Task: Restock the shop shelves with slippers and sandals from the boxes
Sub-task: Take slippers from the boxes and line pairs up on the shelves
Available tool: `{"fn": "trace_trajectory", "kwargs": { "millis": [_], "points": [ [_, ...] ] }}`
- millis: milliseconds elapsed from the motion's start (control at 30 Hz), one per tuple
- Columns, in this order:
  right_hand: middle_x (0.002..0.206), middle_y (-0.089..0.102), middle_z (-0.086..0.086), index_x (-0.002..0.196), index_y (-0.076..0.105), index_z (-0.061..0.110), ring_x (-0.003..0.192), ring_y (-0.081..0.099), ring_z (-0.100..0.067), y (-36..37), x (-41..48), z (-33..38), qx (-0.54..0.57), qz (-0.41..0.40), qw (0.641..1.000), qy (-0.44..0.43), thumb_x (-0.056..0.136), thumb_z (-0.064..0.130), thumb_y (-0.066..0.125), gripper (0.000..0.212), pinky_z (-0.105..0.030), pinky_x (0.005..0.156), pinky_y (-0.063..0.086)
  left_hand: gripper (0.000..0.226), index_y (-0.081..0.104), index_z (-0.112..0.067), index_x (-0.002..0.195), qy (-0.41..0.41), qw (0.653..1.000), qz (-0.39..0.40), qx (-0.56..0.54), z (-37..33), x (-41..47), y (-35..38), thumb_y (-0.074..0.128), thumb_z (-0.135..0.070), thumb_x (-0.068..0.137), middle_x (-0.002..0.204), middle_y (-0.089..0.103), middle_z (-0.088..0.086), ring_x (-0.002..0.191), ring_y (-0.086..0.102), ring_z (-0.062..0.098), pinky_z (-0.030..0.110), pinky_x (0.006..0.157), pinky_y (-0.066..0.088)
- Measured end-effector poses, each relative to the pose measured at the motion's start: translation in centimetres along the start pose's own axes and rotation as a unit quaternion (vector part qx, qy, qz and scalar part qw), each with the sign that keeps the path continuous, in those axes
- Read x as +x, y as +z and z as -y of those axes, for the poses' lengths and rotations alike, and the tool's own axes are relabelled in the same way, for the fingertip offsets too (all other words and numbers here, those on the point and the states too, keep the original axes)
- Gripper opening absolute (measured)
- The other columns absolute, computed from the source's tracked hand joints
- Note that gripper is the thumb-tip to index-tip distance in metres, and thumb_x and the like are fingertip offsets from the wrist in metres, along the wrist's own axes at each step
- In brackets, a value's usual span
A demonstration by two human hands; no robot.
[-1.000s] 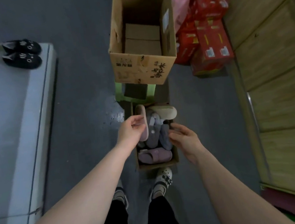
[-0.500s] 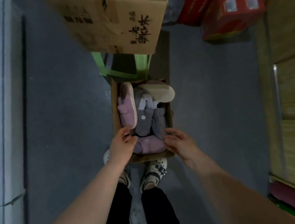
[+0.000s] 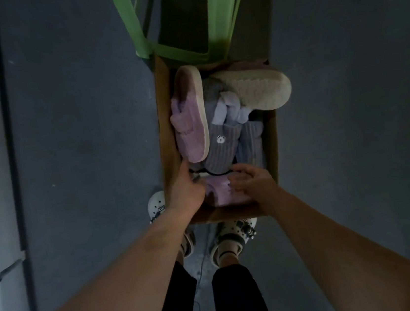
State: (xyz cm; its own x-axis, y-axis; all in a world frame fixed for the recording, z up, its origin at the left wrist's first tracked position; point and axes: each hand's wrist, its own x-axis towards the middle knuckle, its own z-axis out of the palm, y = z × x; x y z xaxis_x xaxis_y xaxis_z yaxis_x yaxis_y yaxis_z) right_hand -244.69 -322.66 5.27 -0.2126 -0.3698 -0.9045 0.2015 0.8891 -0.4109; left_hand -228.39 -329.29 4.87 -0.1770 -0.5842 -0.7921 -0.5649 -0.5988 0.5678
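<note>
Slippers (image 3: 223, 127) crowd a cardboard box (image 3: 167, 134) on the floor (image 3: 81, 144). At its near-left corner the left hand (image 3: 186, 191) reaches in, fingers hidden, grip unclear; the pink slipper (image 3: 222, 193) lies across its near end; the right hand (image 3: 253, 183) rests spread-fingered on top. Lifting it level should spare the leaning pile. No writing is legible, only a panda badge (image 3: 220, 139).

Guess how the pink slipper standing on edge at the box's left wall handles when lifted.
Probably light: the pink slipper looks plush over a thin pale sole. The upper likely squashes, while the sole rim should hold firmer. It stands against the cardboard box wall beside grey slippers, so those may shift once it's lifted.
</note>
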Motion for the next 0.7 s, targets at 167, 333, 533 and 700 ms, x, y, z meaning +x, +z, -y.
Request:
{"fn": "trace_trajectory", "kwargs": {
  "millis": [167,333,533,700],
  "points": [
    [0.115,0.058,-0.007,0.134,0.053,0.003,0.109,0.056,-0.020,3.0,4.5,0.7,0.021,0.013,0.999,-0.028,0.088,-0.008,0.064,0.049,-0.040,0.100,0.047,0.087,0.015,-0.045,0.150,0.026,0.999,0.016,0.014,2.6,3.1,0.5,0.050,-0.002,0.083,0.153,0.038,-0.006,0.136,0.039,0.011,0.039,0.116,0.032],
    [0.124,0.056,-0.007,0.138,0.043,-0.003,0.110,0.056,-0.019,6.4,7.7,2.3,0.088,0.000,0.995,-0.041,0.080,0.001,0.077,0.067,-0.017,0.079,0.054,0.087,0.017,-0.032,0.155,0.050,0.998,0.023,0.005,4.7,5.0,1.1,0.046,-0.008,0.077,0.158,0.029,-0.004,0.143,0.029,0.011,0.040,0.120,0.026],
    [0.111,0.064,-0.007,0.124,0.052,0.016,0.105,0.064,-0.025,7.1,9.2,2.1,0.006,-0.055,0.995,-0.081,0.075,0.024,0.085,0.059,-0.044,0.092,0.054,0.072,0.032,-0.035,0.148,0.039,0.999,0.007,-0.031,5.7,5.4,1.5,0.045,0.005,0.089,0.150,0.042,-0.001,0.138,0.039,0.014,0.042,0.117,0.031],
    [0.102,0.063,-0.008,0.113,0.057,0.010,0.088,0.062,-0.023,4.7,8.4,2.3,0.070,0.020,0.997,-0.032,0.092,0.003,0.063,0.024,-0.027,0.066,0.055,0.044,0.039,-0.025,0.122,-0.044,0.995,-0.055,-0.077,3.2,4.8,1.7,0.058,-0.046,0.088,0.128,0.055,0.007,0.116,0.055,0.024,0.044,0.103,0.045]
  ]
}}
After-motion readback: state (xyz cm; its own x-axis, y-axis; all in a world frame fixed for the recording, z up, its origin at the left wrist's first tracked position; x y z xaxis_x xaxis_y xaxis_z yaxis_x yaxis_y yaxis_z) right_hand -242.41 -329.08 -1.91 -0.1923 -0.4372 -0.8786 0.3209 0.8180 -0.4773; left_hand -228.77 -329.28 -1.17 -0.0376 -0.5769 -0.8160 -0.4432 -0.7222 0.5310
